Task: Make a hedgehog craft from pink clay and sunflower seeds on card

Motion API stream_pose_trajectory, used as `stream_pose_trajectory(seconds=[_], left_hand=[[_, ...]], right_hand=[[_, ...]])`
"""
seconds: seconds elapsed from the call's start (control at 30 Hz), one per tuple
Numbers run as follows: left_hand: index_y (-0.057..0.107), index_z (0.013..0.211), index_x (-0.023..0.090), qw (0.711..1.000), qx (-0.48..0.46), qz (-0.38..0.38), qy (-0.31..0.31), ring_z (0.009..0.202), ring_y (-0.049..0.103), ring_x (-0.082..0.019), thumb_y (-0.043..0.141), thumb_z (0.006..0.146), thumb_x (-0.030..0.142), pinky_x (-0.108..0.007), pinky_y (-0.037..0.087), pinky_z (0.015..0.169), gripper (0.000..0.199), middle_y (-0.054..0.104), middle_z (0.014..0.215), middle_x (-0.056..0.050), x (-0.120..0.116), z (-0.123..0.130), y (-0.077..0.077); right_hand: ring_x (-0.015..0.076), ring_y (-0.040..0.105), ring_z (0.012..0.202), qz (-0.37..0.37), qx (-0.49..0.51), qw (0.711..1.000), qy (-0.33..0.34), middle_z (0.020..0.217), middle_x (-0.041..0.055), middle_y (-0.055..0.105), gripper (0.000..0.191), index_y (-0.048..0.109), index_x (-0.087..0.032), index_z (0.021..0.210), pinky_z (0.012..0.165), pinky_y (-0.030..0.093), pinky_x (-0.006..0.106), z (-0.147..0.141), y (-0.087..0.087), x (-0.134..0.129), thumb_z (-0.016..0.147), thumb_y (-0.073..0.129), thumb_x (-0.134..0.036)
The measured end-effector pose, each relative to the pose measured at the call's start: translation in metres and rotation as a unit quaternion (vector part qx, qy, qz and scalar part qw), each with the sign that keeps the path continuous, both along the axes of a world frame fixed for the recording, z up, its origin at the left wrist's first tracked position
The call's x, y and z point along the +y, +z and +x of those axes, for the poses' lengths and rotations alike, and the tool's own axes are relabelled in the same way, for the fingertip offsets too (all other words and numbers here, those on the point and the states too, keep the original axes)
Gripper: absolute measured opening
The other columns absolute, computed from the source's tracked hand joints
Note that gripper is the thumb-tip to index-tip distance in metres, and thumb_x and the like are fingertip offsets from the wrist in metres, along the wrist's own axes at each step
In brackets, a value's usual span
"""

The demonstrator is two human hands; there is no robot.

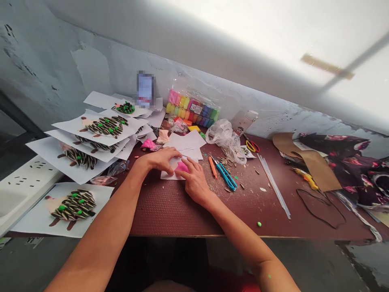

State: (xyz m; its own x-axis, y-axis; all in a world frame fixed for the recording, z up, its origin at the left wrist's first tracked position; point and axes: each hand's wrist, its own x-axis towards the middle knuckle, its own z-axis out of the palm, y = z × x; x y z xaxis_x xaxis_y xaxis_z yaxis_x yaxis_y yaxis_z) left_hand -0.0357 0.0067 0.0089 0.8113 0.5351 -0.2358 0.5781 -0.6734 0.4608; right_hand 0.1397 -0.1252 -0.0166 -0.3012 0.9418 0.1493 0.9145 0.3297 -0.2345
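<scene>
My left hand lies flat across a small stack of white paper, holding nothing. My right hand presses its fingertips on a lump of pink modelling clay, which sits on a white paper sheet at the stack's near side. Part of the clay is hidden under those fingers. Both hands nearly meet above the paper, on a dark red work table.
Paper sheets bearing seed-and-clay hedgehog pictures are piled at left. Behind the hands stand a clay pack and a plastic bag. At right lie a blue cutter, scissors, glue sticks, and brown card.
</scene>
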Motion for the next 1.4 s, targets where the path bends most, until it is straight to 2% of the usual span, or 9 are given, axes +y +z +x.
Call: stream_pose_trajectory(seconds=[0.27,0.53,0.63,0.73,0.87,1.03,1.2,1.3,1.4], left_hand=[[0.052,0.143,0.019,1.000,-0.005,-0.001,0.001,0.135,0.050,-0.030,0.071,0.066,0.033,-0.038,0.038,0.116,0.080,0.054,0.143,-0.011,0.001,-0.001,-0.002],[0.055,0.142,0.016,1.000,-0.029,-0.008,0.004,0.135,0.051,-0.030,0.070,0.065,0.030,-0.039,0.039,0.116,0.080,0.057,0.144,-0.013,0.002,-0.003,-0.005],[0.059,0.138,0.013,0.998,-0.063,-0.025,0.013,0.132,0.055,-0.029,0.066,0.067,0.026,-0.038,0.042,0.113,0.072,0.061,0.142,-0.013,0.004,-0.005,-0.005],[0.066,0.128,0.014,0.992,-0.114,-0.039,0.048,0.118,0.065,-0.027,0.059,0.070,0.020,-0.036,0.050,0.104,0.059,0.071,0.129,-0.011,0.007,-0.004,-0.008],[0.073,0.119,0.013,0.956,-0.194,0.066,0.208,0.110,0.068,-0.027,0.053,0.075,0.016,-0.038,0.053,0.099,0.048,0.075,0.119,-0.012,0.015,-0.004,-0.016],[0.078,0.113,0.016,0.917,-0.144,0.198,0.315,0.109,0.068,-0.033,0.051,0.078,0.010,-0.043,0.052,0.098,0.045,0.077,0.114,-0.014,0.024,-0.016,-0.024],[0.078,0.114,0.017,0.913,-0.095,0.213,0.335,0.111,0.068,-0.034,0.053,0.081,0.012,-0.041,0.052,0.096,0.041,0.076,0.115,-0.015,0.024,-0.022,-0.025],[0.077,0.115,0.019,0.915,-0.116,0.225,0.313,0.113,0.067,-0.031,0.054,0.082,0.014,-0.038,0.050,0.099,0.041,0.075,0.118,-0.012,0.022,-0.022,-0.021],[0.073,0.123,0.020,0.924,-0.091,0.227,0.295,0.116,0.065,-0.034,0.061,0.076,0.017,-0.041,0.050,0.100,0.048,0.073,0.123,-0.012,0.020,-0.024,-0.017]], right_hand=[[0.0303,0.034,0.150,0.009,0.006,1.000,0.011,0.157,0.0091,0.049,0.046,0.074,-0.031,0.125,0.117,0.033,0.054,0.003,-0.004,0.001,0.092,0.055,-0.005],[0.0299,0.040,0.145,0.057,0.045,0.997,-0.011,0.150,0.0064,0.056,0.043,0.080,-0.032,0.111,0.114,0.037,0.053,0.014,-0.011,0.004,0.092,0.053,-0.004],[0.0294,0.039,0.146,0.056,0.039,0.998,0.009,0.150,0.0058,0.056,0.043,0.079,-0.032,0.111,0.114,0.037,0.053,0.014,-0.012,0.004,0.091,0.054,-0.004],[0.0294,0.039,0.146,0.057,0.035,0.998,0.015,0.150,0.0062,0.057,0.043,0.079,-0.032,0.111,0.114,0.037,0.053,0.013,-0.013,0.004,0.091,0.054,-0.004],[0.0291,0.042,0.144,0.070,0.047,0.996,0.008,0.148,0.0085,0.059,0.042,0.078,-0.028,0.113,0.114,0.038,0.052,0.013,-0.014,0.004,0.091,0.053,-0.003],[0.0284,0.044,0.143,0.088,0.062,0.994,0.006,0.147,0.0078,0.060,0.043,0.078,-0.028,0.112,0.114,0.039,0.052,0.015,-0.016,0.005,0.089,0.053,-0.001],[0.0298,0.048,0.138,0.103,0.054,0.993,0.009,0.140,0.0102,0.064,0.036,0.078,-0.023,0.101,0.111,0.043,0.051,0.016,-0.016,0.006,0.087,0.054,-0.001],[0.0288,0.051,0.134,0.112,0.057,0.992,0.015,0.133,0.0092,0.068,0.034,0.076,-0.024,0.101,0.109,0.044,0.050,0.017,-0.016,0.006,0.086,0.055,-0.001],[0.0282,0.053,0.132,0.117,0.073,0.990,0.013,0.129,0.0091,0.069,0.035,0.074,-0.024,0.104,0.108,0.045,0.049,0.017,-0.015,0.006,0.085,0.055,-0.002]])
